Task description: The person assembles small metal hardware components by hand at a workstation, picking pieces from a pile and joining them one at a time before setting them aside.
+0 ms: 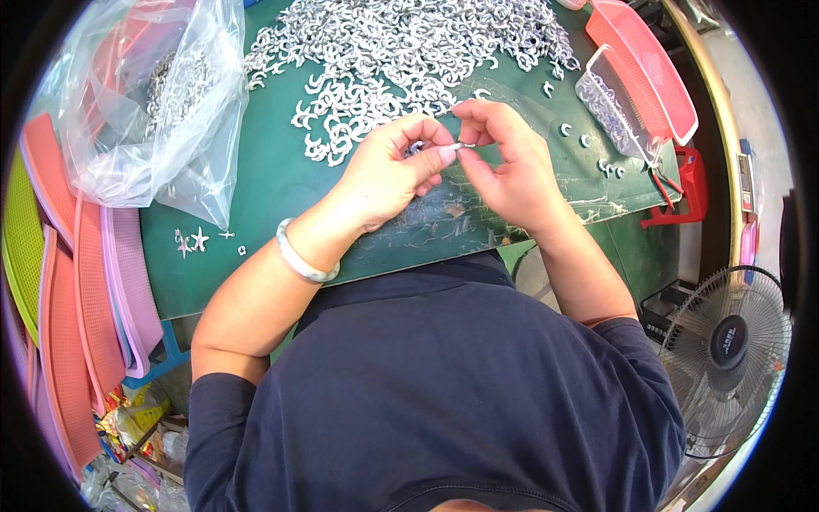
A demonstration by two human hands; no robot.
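Close together over the near part of the green table, my two hands meet at a small silver metal piece [457, 146]. My left hand [388, 175], with a pale bangle on its wrist, pinches it between thumb and curled fingers. From the other side my right hand [516, 166] has its thumb and fingertips closed at the piece's right end. Fingers cover most of the piece, so its full shape is hidden. Just beyond the hands spreads a big heap of silver crescent-shaped metal pieces [409, 51].
A clear plastic bag [205, 162] with metal parts stands at left, above small star-shaped pieces [199, 239]. At right are a clear basket [610, 107] with small parts, a pink basket [674, 85], a red stool [691, 188] and a fan [729, 341]. Stacked colored baskets [72, 316] line the left.
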